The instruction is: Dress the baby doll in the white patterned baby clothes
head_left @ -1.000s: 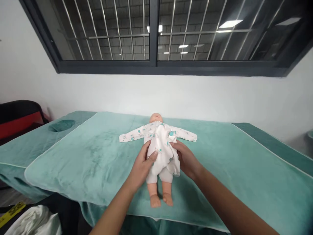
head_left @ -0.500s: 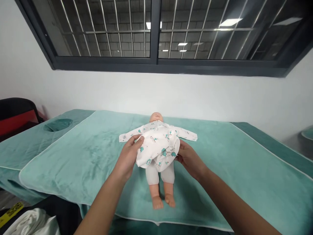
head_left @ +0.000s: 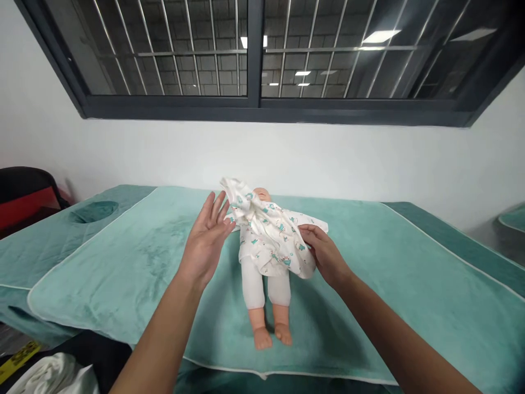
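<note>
A baby doll is laid on its back on a teal-covered massage bed, with its head toward the wall and its bare feet toward the wearer. A white long-sleeved baby top, printed with small teal figures, is spread loosely across the doll's chest and hips. The top's edge is gripped between the thumb and fingers of the right hand, while one sleeve is stretched out just beyond that hand. The left hand is held open, palm turned up and fingers parted, just beside a raised fold of the top; whether the cloth is touched by its fingertips cannot be told with certainty. Part of the doll's head is hidden by that fold. A face hole is seen at the bed's left end, and a barred window is set above.
</note>
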Action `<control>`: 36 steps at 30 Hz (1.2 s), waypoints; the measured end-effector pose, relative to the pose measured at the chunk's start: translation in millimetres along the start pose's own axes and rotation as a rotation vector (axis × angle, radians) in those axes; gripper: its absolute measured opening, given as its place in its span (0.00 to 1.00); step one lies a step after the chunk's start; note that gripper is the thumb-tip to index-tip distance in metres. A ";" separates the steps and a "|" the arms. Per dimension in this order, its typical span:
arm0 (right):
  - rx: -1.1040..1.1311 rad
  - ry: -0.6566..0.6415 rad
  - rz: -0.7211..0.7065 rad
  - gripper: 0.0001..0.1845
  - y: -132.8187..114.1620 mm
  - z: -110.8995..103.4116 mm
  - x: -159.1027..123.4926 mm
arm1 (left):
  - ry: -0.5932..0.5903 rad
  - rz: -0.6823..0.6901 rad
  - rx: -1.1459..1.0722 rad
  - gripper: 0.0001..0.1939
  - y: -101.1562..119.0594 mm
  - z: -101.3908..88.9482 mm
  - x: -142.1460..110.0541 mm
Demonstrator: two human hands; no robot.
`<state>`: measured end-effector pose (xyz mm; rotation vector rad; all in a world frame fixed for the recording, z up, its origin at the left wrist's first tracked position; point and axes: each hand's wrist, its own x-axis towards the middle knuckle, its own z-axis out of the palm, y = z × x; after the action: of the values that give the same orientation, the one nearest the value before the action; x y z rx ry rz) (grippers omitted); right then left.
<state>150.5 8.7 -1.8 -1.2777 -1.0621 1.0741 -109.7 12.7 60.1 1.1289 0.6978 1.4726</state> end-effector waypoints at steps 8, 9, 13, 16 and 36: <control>-0.698 -0.163 -0.551 0.36 38.2 -15.0 -15.5 | -0.454 0.117 0.882 0.20 -64.2 5.9 -22.9; -0.796 -0.237 -0.619 0.38 38.8 -17.8 -19.8 | -0.537 0.180 1.007 0.20 -72.0 7.0 -25.5; -0.961 -0.367 -0.656 0.33 32.6 -23.5 -26.6 | -0.628 0.408 1.466 0.18 -86.5 14.8 -28.6; -0.804 -0.279 -0.490 0.24 15.9 -24.2 -21.4 | -0.574 0.430 1.416 0.13 -75.4 22.3 -22.1; -0.783 -0.545 -1.130 0.18 -145.6 40.6 -91.0 | 0.107 0.240 0.313 0.11 107.5 101.4 -36.4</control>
<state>95.7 -74.0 144.0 -0.6551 -2.3671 0.0684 -62.0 -62.5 183.6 1.4196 0.9154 1.6742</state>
